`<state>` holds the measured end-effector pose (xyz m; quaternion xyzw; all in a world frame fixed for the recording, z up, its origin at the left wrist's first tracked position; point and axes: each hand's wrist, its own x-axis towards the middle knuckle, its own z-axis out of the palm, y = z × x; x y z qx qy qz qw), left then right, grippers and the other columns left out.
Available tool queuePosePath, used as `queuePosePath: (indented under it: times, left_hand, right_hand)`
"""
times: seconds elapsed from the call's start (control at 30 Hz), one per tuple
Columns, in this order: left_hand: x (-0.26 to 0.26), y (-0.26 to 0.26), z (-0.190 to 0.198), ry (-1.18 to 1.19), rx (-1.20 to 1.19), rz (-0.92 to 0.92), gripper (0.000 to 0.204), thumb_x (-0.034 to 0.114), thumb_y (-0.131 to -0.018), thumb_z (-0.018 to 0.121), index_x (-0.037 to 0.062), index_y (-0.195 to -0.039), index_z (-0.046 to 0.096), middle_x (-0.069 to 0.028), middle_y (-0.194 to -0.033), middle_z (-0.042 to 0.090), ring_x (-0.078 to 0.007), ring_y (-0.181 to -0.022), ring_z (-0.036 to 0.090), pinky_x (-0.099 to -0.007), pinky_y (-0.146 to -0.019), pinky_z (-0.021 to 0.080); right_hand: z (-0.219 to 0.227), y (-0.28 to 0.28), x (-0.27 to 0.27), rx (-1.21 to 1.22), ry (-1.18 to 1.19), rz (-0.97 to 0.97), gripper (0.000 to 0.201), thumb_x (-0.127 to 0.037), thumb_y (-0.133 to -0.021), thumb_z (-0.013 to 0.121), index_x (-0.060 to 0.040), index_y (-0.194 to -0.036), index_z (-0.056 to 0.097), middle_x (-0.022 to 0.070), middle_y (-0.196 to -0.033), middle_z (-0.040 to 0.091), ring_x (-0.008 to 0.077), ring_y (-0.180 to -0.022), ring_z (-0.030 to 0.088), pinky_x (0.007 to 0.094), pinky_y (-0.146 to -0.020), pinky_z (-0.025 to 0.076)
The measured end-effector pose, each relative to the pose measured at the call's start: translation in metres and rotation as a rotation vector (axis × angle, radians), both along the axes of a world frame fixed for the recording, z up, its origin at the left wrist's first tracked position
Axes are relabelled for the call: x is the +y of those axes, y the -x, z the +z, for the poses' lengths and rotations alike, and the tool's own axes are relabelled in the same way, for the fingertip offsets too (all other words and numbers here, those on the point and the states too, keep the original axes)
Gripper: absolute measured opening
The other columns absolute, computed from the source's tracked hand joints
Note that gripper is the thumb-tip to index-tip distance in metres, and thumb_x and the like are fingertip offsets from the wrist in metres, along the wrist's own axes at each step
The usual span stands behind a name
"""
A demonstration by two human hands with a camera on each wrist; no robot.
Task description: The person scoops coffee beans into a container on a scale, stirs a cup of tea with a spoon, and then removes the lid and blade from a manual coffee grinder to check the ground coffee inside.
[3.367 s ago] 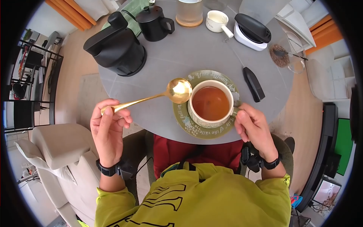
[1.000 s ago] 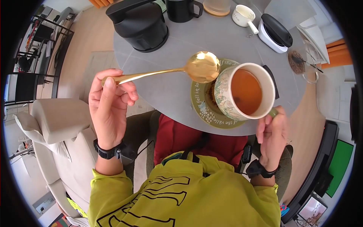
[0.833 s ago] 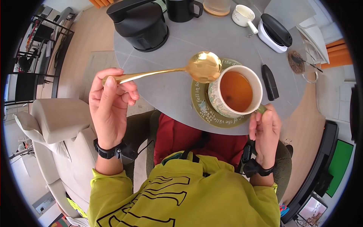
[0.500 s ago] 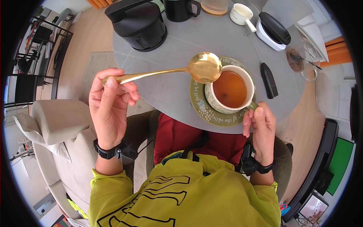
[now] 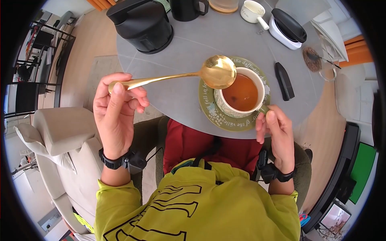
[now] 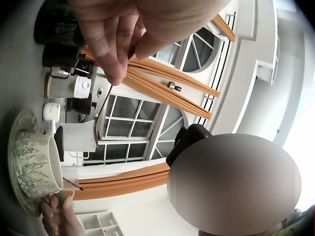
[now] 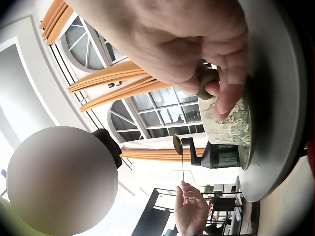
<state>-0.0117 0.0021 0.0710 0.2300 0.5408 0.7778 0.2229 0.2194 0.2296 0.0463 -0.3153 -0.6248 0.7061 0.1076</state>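
My left hand [image 5: 116, 110] pinches the end of a gold spoon [image 5: 218, 72] between thumb and fingers, its other fingers loosely bent. The spoon is level in the air, and its bowl overlaps the cup's left rim in the head view. A floral teacup [image 5: 226, 107] with brown tea [image 5: 240, 93] stands on a green lettered saucer [image 5: 209, 114]. My right hand [image 5: 278, 130] grips the cup's green handle [image 7: 207, 84] from the right, fingers curled round it. In the left wrist view, the cup [image 6: 37, 167] sits upright within the saucer's rim.
On the grey round table [image 5: 189, 44] a black kettle [image 5: 142, 30] and a black pot [image 5: 185, 9] stand at back left. A white handled cup [image 5: 253, 12], a black-and-white container [image 5: 287, 28], a black device [image 5: 284, 81] and a glass jug [image 5: 317, 60] are to the right.
My right hand has brought the cup down and left, from raised and tilted off the saucer to upright on it. The left hand and spoon have barely moved in the last second.
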Motion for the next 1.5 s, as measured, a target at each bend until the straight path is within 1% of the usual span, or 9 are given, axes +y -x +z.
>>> queuePosePath:
  times: [0.17, 0.23, 0.37, 0.57, 0.73, 0.87, 1.13, 1.4, 1.5]
  left_hand:
    - [0.001, -0.005, 0.000, 0.022, 0.012, -0.007, 0.021, 0.016, -0.099, 0.048, -0.0012, -0.110, 0.053, -0.0135, -0.085, 0.067, -0.0166, -0.070, 0.064, -0.0240, -0.060, 0.050]
    - [0.005, -0.013, 0.001, 0.096, 0.069, 0.001, 0.019, 0.014, -0.099, 0.049, -0.0016, -0.109, 0.054, -0.0139, -0.084, 0.067, -0.0170, -0.069, 0.064, -0.0247, -0.061, 0.050]
    - [0.017, -0.028, 0.002, 0.170, 0.193, 0.008, 0.017, 0.009, -0.096, 0.052, -0.0034, -0.108, 0.055, -0.0160, -0.084, 0.068, -0.0183, -0.072, 0.066, -0.0266, -0.065, 0.052]
    - [0.040, -0.042, 0.004, 0.180, 0.345, 0.115, 0.017, 0.003, -0.095, 0.053, -0.0054, -0.109, 0.057, -0.0142, -0.084, 0.067, -0.0152, -0.072, 0.065, -0.0253, -0.067, 0.052]
    - [0.061, -0.053, 0.003, 0.248, 0.494, 0.159, 0.013, 0.002, -0.092, 0.058, -0.0030, -0.100, 0.066, -0.0069, -0.081, 0.066, -0.0096, -0.068, 0.061, -0.0214, -0.061, 0.049]
    - [0.072, -0.057, 0.004, 0.356, 0.501, 0.103, 0.014, 0.005, -0.093, 0.057, -0.0024, -0.100, 0.068, -0.0018, -0.076, 0.063, -0.0057, -0.065, 0.056, -0.0184, -0.058, 0.044]
    - [0.091, -0.066, -0.010, 0.268, 0.341, 0.079, 0.018, 0.007, -0.096, 0.054, -0.0030, -0.102, 0.068, -0.0013, -0.076, 0.063, -0.0052, -0.067, 0.056, -0.0194, -0.060, 0.045]
    - [0.080, -0.060, -0.001, 0.410, 0.926, 0.231, 0.012, 0.002, -0.091, 0.058, -0.0034, -0.096, 0.067, -0.0078, -0.075, 0.065, -0.0106, -0.066, 0.061, -0.0233, -0.061, 0.049]
    - [0.072, -0.061, 0.006, 0.437, 0.735, 0.140, 0.013, 0.004, -0.093, 0.056, -0.0031, -0.095, 0.067, -0.0075, -0.077, 0.066, -0.0096, -0.066, 0.061, -0.0227, -0.061, 0.049]
  right_hand:
    - [0.007, -0.003, 0.006, -0.108, -0.069, 0.085, 0.025, -0.025, -0.099, 0.050, -0.0023, -0.105, 0.058, -0.0028, -0.060, 0.047, 0.0033, -0.047, 0.041, 0.0192, -0.043, 0.029]
    - [0.012, -0.001, 0.000, -0.119, -0.170, -0.024, 0.018, -0.014, -0.096, 0.056, -0.0037, -0.110, 0.056, -0.0064, -0.057, 0.041, 0.0012, -0.049, 0.034, 0.0191, -0.045, 0.024]
    - [0.016, -0.013, 0.005, -0.043, -0.297, -0.077, 0.024, -0.005, -0.091, 0.059, -0.0046, -0.115, 0.054, -0.0069, -0.057, 0.040, 0.0016, -0.050, 0.033, 0.0196, -0.047, 0.024]
    - [0.014, -0.046, 0.009, -0.041, -0.440, 0.144, 0.026, -0.001, -0.088, 0.061, -0.0027, -0.113, 0.054, -0.0021, -0.053, 0.038, 0.0039, -0.050, 0.034, 0.0214, -0.048, 0.027]
    - [0.014, -0.068, 0.020, -0.051, -0.402, 0.272, 0.003, -0.002, -0.088, 0.060, -0.0018, -0.090, 0.063, 0.0032, -0.062, 0.056, 0.0082, -0.052, 0.048, 0.0220, -0.052, 0.038]
    - [0.010, -0.062, 0.016, 0.002, -0.460, 0.442, 0.004, -0.005, -0.088, 0.061, -0.0010, -0.091, 0.062, 0.0076, -0.075, 0.063, 0.0170, -0.059, 0.057, 0.0263, -0.056, 0.044]
    - [-0.002, -0.067, 0.024, 0.014, -0.374, 0.474, 0.008, -0.008, -0.090, 0.060, -0.0005, -0.087, 0.061, 0.0089, -0.072, 0.062, 0.0176, -0.058, 0.057, 0.0277, -0.055, 0.044]
    - [-0.008, -0.067, 0.028, -0.018, -0.385, 0.509, 0.024, -0.009, -0.092, 0.055, 0.0001, -0.071, 0.049, 0.0039, -0.057, 0.050, 0.0119, -0.050, 0.048, 0.0261, -0.049, 0.037]
    - [-0.010, -0.066, 0.030, -0.011, -0.400, 0.510, 0.027, -0.010, -0.093, 0.055, -0.0003, -0.069, 0.047, 0.0038, -0.056, 0.049, 0.0116, -0.049, 0.046, 0.0269, -0.048, 0.036]
